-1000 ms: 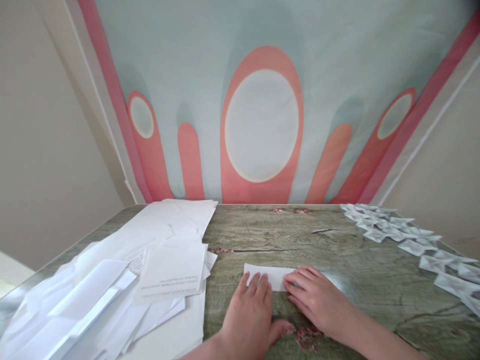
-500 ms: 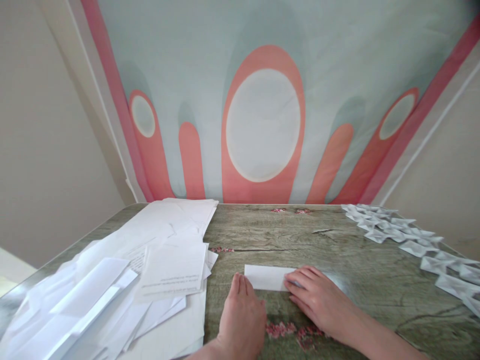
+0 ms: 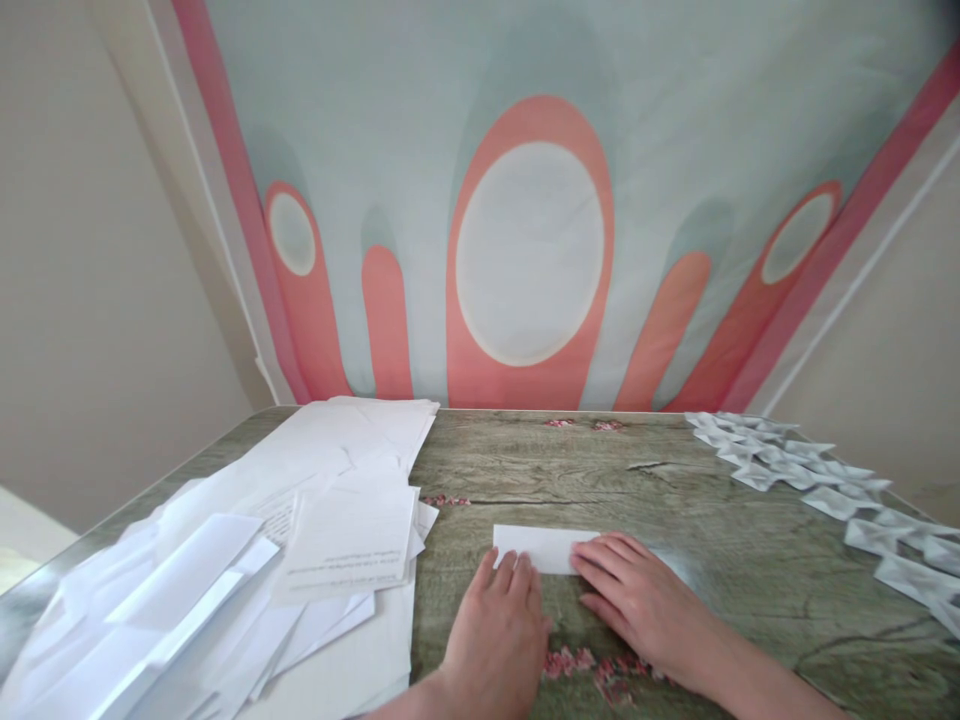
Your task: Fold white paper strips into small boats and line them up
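Observation:
A narrow folded strip of white paper (image 3: 534, 547) lies flat on the wood-patterned table (image 3: 585, 470), close to the near edge. My left hand (image 3: 502, 625) rests palm down just below the strip's left part, fingers stretched out, fingertips touching its near edge. My right hand (image 3: 637, 595) lies flat with fingers extended, covering and pressing the strip's right end. Neither hand grips anything.
A loose heap of white sheets (image 3: 300, 530), some printed, covers the table's left side. A row of several small folded paper pieces (image 3: 810, 475) runs along the right edge. A fabric backdrop with pink arches and pale circles (image 3: 525, 250) hangs behind the table.
My left hand drew back toward me half a second ago, then slid forward again so its fingertips meet the strip's near edge. My right hand stayed pressed on the strip.

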Tool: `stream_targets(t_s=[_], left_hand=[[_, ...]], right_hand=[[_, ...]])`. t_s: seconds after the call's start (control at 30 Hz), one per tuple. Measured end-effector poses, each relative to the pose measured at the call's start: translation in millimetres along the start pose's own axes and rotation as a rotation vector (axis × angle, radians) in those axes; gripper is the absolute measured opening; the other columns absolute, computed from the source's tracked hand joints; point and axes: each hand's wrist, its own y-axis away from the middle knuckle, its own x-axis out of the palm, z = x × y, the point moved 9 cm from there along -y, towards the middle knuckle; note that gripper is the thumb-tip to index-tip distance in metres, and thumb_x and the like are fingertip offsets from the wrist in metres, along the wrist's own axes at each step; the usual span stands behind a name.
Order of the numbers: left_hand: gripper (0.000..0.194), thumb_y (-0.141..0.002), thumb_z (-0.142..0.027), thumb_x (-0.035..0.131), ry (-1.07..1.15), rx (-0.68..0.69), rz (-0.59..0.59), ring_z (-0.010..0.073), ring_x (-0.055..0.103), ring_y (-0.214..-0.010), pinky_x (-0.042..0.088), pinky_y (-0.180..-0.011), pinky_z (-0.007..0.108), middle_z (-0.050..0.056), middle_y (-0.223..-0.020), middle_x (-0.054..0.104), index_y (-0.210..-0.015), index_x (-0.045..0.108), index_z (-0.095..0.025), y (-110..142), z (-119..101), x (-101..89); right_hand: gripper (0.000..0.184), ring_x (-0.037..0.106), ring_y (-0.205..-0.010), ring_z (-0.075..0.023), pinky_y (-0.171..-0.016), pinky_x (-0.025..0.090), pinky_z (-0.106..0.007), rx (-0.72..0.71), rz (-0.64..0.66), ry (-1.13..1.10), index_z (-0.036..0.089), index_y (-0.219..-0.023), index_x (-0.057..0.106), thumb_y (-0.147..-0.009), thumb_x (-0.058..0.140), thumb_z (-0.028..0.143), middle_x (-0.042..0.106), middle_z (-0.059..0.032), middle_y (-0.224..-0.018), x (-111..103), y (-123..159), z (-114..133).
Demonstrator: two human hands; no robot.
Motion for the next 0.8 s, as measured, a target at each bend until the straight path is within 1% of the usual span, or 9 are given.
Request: stream_targets(t_s=[0.1, 0.2, 0.3, 0.4, 0.6, 0.8], left_hand=[[0.044, -0.09, -0.036, 0.039, 0.042, -0.022, -0.018, 0.027, 0.045, -0.117, 0.03, -0.1, 0.044, 0.014, -0.128, 0.05, -0.125, 0.048, -0.011, -0.4, -0.8, 3.1], [0.046, -0.09, -0.039, 0.04, 0.044, -0.026, -0.029, 0.0273, 0.043, -0.118, 0.031, -0.1, 0.044, 0.014, -0.129, 0.049, -0.127, 0.046, -0.011, -0.4, -1.3, 6.3], [0.047, -0.09, -0.04, 0.04, 0.037, -0.02, -0.039, 0.0273, 0.042, -0.12, 0.03, -0.1, 0.045, 0.014, -0.129, 0.048, -0.127, 0.046, -0.012, -1.1, -1.8, 9.4], [0.046, -0.09, -0.04, 0.041, 0.024, -0.013, -0.047, 0.0266, 0.042, -0.12, 0.029, -0.1, 0.044, 0.013, -0.129, 0.048, -0.126, 0.047, -0.012, -1.7, -2.7, 11.9], [0.049, -0.089, -0.043, 0.042, 0.001, -0.012, -0.072, 0.0266, 0.043, -0.118, 0.031, -0.099, 0.044, 0.013, -0.129, 0.049, -0.126, 0.047, -0.011, -0.5, -3.6, 11.5], [0.048, -0.089, -0.043, 0.041, -0.023, -0.015, -0.108, 0.0268, 0.044, -0.117, 0.031, -0.098, 0.045, 0.013, -0.126, 0.052, -0.124, 0.049, -0.011, -0.4, -4.5, 10.5]], right_hand=[[0.03, 0.053, -0.1, -0.021, -0.091, 0.039, -0.041, -0.007, -0.03, 0.026, 0.02, -0.115, 0.053, -0.086, 0.053, 0.029, 0.06, -0.0062, -0.109, -4.2, -0.5, 4.4], [0.036, 0.052, -0.1, -0.0215, -0.094, 0.036, -0.045, -0.01, -0.015, 0.055, 0.023, -0.12, 0.05, -0.086, 0.053, 0.033, 0.059, -0.0052, -0.109, -7.6, -2.8, 12.3], [0.036, 0.052, -0.1, -0.022, -0.095, 0.033, -0.047, -0.014, 0.003, 0.063, 0.023, -0.119, 0.051, -0.085, 0.053, 0.035, 0.059, -0.0051, -0.109, -9.3, -5.2, 20.4], [0.036, 0.051, -0.101, -0.0225, -0.096, 0.032, -0.048, -0.015, 0.025, 0.063, 0.023, -0.118, 0.051, -0.084, 0.054, 0.036, 0.058, -0.0054, -0.111, -6.2, -6.4, 25.1], [0.038, 0.05, -0.102, -0.0223, -0.098, 0.029, -0.048, 0.027, 0.026, 0.056, 0.024, -0.118, 0.051, -0.083, 0.055, 0.039, 0.057, -0.0045, -0.111, -1.4, -7.1, 24.0], [0.035, 0.049, -0.104, -0.024, -0.098, 0.028, -0.048, 0.085, 0.022, 0.065, 0.023, -0.107, 0.059, -0.08, 0.058, 0.045, 0.059, -0.0045, -0.107, -6.4, -3.7, 16.2]])
